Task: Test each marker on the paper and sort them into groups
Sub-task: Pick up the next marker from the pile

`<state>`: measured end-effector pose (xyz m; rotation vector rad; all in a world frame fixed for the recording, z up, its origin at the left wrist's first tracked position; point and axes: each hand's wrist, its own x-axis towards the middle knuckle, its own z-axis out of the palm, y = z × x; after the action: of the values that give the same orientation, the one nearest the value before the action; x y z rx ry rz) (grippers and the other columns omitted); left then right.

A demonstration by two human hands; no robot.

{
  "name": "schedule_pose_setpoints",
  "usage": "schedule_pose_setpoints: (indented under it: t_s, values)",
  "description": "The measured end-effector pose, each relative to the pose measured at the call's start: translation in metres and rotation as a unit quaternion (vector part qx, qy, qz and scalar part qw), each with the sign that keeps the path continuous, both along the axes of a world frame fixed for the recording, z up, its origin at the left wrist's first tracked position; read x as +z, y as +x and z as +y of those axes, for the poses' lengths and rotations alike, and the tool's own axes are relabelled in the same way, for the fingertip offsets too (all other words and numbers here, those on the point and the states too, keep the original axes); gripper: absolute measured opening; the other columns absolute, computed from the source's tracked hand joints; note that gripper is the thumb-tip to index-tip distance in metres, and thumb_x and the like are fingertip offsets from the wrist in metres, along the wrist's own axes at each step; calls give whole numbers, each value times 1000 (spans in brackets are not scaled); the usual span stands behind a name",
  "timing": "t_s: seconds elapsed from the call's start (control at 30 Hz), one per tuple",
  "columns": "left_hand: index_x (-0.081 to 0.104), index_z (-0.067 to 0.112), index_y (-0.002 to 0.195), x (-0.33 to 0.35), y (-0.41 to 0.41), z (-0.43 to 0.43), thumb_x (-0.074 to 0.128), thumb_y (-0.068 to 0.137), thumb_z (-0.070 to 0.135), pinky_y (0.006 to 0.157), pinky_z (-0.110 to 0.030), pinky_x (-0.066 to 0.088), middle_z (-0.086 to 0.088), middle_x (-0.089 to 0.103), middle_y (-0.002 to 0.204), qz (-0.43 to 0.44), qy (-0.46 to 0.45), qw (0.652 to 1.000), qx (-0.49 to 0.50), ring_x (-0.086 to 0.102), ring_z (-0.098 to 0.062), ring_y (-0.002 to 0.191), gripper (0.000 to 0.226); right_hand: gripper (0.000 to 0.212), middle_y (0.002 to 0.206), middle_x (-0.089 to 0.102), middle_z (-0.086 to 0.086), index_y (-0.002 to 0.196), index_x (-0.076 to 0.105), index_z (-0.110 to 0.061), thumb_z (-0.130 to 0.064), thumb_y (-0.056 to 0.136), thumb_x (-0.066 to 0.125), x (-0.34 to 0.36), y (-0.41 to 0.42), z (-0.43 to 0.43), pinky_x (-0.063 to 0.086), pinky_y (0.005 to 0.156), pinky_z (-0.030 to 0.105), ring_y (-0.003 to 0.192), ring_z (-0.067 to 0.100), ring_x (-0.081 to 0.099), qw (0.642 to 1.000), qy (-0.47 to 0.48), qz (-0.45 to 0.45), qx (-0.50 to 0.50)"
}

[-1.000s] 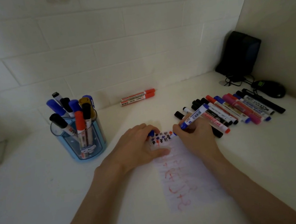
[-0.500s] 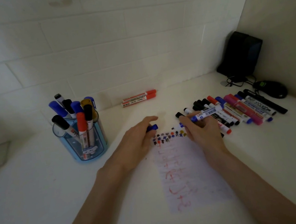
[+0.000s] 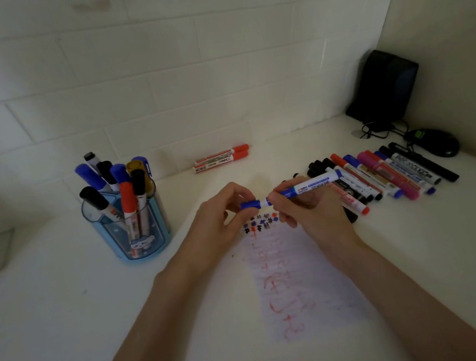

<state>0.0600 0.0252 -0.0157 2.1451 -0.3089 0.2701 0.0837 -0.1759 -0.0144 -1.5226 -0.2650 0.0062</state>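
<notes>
My right hand [image 3: 310, 213] grips a white marker with blue ends [image 3: 311, 185], held level above the top of the paper [image 3: 301, 281]. My left hand [image 3: 221, 222] pinches its blue cap [image 3: 249, 204], which sits over the marker's tip. The paper carries red scribbles and a row of small dark and red test marks [image 3: 262, 222] at its top edge. A row of several markers [image 3: 381, 175] lies to the right. Two red markers [image 3: 221, 158] lie by the wall. A blue holder [image 3: 130, 224] with several markers stands at the left.
A black speaker [image 3: 385, 88] stands in the back right corner with cables and a black mouse [image 3: 434, 142] in front of it. A tiled wall runs along the back and a plain wall along the right.
My right hand lifted the marker off the paper and turned it level. My left hand brought the blue cap up to the marker's tip.
</notes>
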Motion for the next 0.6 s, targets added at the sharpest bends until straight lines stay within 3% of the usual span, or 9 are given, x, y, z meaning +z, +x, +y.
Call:
schedule_pose_setpoints:
  t_s: [0.2,0.33,0.5,0.6]
  values:
    - [70,25,108,1,3,2,69,94,20,72,-27,52,17,71,96,-20,-18,1000,9,67,-8,87,15,39,96,79,17,104,81,-13,-47,95,66,9,-4,0,59,68,27,80,31,75,995,56,62,49]
    - [73,17,106,1,1,0,73,91,15,77,-32,56,12,74,91,-39,-56,998,3,71,-9,82,16,34,93,78,21,102,81,-9,-37,102,62,7,-6,2,61,75,31,80,32,75,997,63,35,36]
    - [74,19,105,-4,1,-4,71,91,12,80,-22,54,15,74,89,-52,-66,996,14,71,-9,83,16,32,90,78,19,104,81,-10,-34,104,61,3,-10,6,63,85,38,86,36,76,999,44,5,17]
    - [75,21,103,-7,2,-6,71,91,10,82,-31,55,14,74,89,-49,-63,996,27,71,-9,84,17,31,89,79,16,104,81,-11,-35,103,62,3,-10,8,63,85,37,85,32,77,999,36,-2,12]
